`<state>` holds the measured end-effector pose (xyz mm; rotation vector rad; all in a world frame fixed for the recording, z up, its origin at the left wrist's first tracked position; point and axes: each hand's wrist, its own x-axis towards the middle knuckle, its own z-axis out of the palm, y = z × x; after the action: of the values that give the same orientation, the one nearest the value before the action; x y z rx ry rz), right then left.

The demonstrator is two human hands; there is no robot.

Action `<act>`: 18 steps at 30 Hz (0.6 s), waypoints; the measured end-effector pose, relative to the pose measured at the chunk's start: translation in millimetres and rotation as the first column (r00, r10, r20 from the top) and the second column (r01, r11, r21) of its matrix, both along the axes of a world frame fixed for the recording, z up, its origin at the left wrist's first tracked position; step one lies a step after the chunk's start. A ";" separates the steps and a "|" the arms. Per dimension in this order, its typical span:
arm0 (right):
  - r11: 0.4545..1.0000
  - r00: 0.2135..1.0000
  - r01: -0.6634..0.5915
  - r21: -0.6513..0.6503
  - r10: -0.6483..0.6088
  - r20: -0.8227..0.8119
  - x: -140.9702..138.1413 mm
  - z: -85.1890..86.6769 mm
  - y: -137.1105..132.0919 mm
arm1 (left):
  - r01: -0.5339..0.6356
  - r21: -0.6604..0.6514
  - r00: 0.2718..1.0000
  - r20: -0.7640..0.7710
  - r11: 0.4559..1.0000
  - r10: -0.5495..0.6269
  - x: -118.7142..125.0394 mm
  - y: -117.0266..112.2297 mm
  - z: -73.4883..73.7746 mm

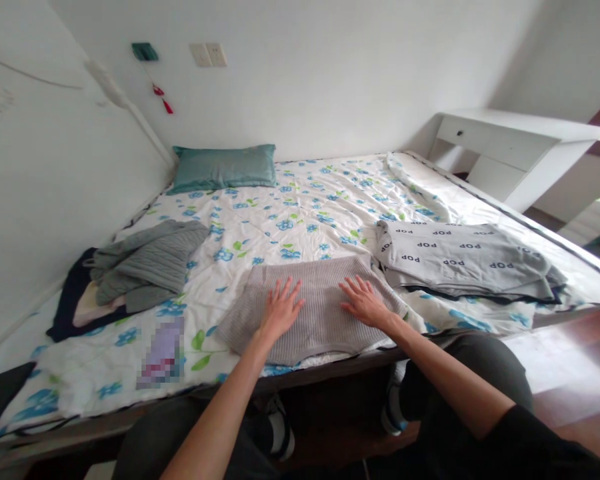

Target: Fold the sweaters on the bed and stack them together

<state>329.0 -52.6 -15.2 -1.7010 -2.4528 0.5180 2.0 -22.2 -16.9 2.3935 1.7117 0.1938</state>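
Note:
A folded grey-beige ribbed knit garment (pixel 320 327) lies on the bed near its front edge. My left hand (pixel 280 308) rests flat on its left half with the fingers spread. My right hand (pixel 363 300) lies flat on its right half, fingers spread too. Neither hand holds anything. Both forearms reach in from below.
A stack of folded grey clothes printed "POP" (pixel 460 257) sits to the right. A heap of grey and dark clothes (pixel 140 267) lies at the left by the wall. A teal pillow (pixel 225 167) is at the head. The floral sheet (pixel 305 213) covers the bed; a white desk (pixel 510 147) stands at right.

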 end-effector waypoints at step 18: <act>0.976 0.978 0.206 -0.066 -0.204 0.041 70.3 -22.3 11.0 | -0.382 -0.099 0.924 -0.049 0.919 0.379 -116.1 12.7 -5.5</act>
<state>399.4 -41.6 -37.6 -1.9773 -2.2692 0.5601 -114.1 -9.5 -22.4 1.9766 2.1307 0.1172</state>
